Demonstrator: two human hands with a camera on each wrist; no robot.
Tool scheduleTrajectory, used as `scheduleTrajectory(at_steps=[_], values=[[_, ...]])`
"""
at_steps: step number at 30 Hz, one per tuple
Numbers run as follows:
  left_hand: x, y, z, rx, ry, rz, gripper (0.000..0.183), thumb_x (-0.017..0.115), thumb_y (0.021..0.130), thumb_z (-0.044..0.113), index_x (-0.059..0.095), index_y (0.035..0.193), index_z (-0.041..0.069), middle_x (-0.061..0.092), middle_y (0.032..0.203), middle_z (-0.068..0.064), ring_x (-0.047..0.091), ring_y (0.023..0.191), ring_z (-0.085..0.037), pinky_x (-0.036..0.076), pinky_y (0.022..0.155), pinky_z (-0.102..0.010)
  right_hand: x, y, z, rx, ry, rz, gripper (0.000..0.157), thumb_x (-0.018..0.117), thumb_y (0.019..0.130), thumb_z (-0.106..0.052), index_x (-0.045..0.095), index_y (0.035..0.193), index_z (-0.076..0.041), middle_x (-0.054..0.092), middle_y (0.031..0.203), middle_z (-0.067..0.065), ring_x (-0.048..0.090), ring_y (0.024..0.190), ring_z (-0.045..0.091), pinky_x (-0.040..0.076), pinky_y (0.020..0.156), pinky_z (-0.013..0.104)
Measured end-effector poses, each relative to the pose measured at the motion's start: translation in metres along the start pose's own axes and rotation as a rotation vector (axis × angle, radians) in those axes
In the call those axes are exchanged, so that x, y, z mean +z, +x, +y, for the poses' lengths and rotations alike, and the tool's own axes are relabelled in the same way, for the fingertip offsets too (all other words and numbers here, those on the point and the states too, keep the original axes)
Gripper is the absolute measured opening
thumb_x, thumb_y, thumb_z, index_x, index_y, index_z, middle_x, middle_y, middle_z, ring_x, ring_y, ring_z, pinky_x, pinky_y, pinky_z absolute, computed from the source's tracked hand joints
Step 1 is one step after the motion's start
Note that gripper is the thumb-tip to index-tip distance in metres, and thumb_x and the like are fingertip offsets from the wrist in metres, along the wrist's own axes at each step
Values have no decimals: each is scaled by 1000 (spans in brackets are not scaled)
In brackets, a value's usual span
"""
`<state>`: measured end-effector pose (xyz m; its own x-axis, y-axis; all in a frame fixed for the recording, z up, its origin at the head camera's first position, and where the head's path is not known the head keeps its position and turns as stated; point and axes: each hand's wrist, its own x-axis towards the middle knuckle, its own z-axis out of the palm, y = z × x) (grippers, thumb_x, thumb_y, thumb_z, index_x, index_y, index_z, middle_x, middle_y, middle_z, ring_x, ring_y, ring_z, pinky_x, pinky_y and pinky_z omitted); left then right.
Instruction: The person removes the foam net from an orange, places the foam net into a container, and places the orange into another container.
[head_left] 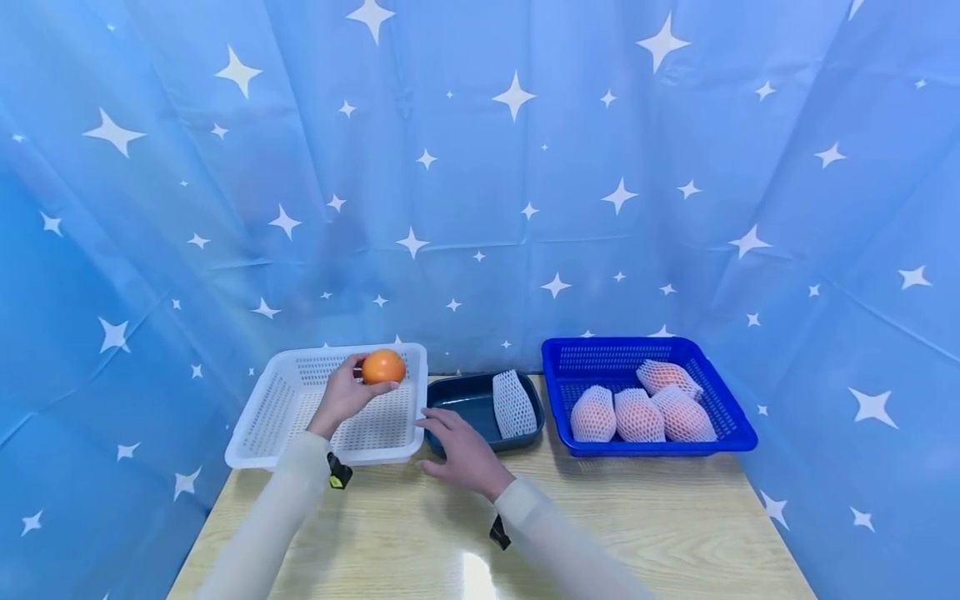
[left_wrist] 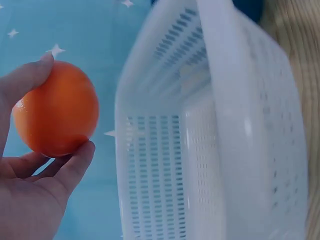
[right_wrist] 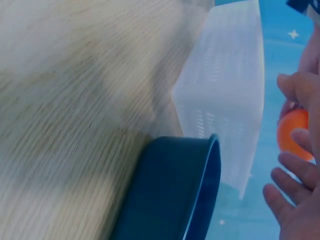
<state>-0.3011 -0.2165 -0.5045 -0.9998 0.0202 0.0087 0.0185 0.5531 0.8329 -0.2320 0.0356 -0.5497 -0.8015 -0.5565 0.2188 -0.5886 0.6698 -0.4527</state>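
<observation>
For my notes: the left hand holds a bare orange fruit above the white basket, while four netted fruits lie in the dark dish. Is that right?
Not quite: the four netted fruits lie in the blue basket, as the head view shows. The left hand does hold a bare orange fruit above the white basket.

Head view light: bright, even, mostly sharp
Table (head_left: 660, 517): white glare at bottom centre of the head view; soft-edged shadows to its left
Orange (left_wrist: 57, 110): small glint on its left side in the dimmer left wrist view
White basket (left_wrist: 237, 125): near rim blurred there
Right wrist view: hazy, wood grain soft
</observation>
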Motion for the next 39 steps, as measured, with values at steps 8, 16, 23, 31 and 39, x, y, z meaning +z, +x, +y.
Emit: scheduleTrajectory(at_steps=[8, 16, 23, 31, 39], values=[[-2, 29, -6, 17, 135, -40, 81, 83, 86, 33, 43, 149, 1, 55, 143, -23, 58, 122, -40, 51, 105, -57, 18, 12, -1, -58, -76, 32, 58, 79, 91, -29, 59, 143, -17, 53, 154, 1, 49, 143, 20, 48, 116, 39], [11, 53, -15, -78, 186, -106, 76, 82, 86, 29, 44, 147, 2, 56, 140, -21, 57, 118, -38, 50, 105, -56, 33, 15, 4, -146, -136, 80, 35, 76, 94, -26, 71, 127, -18, 66, 138, -4, 58, 134, 14, 52, 111, 29], [24, 67, -25, -97, 272, -140, 72, 84, 83, 23, 48, 141, -1, 59, 132, -22, 57, 110, -37, 51, 99, -54, 32, 15, 4, -189, -101, 93, 24, 76, 94, -23, 76, 118, -20, 70, 132, -7, 60, 130, 10, 51, 110, 25], [37, 80, -29, -164, 270, -183, 67, 87, 78, 16, 53, 133, 0, 61, 127, -20, 57, 108, -35, 51, 97, -52, 29, 17, -2, -152, -122, 59, 23, 76, 93, -23, 77, 116, -21, 71, 132, -6, 61, 130, 11, 52, 109, 24], [47, 87, -29, -250, 337, -184, 67, 88, 77, 21, 54, 131, 2, 61, 123, -18, 56, 107, -33, 49, 97, -52, 23, 19, -4, -144, -120, 16, 24, 75, 94, -23, 76, 117, -20, 72, 129, -7, 61, 131, 11, 51, 110, 24]])
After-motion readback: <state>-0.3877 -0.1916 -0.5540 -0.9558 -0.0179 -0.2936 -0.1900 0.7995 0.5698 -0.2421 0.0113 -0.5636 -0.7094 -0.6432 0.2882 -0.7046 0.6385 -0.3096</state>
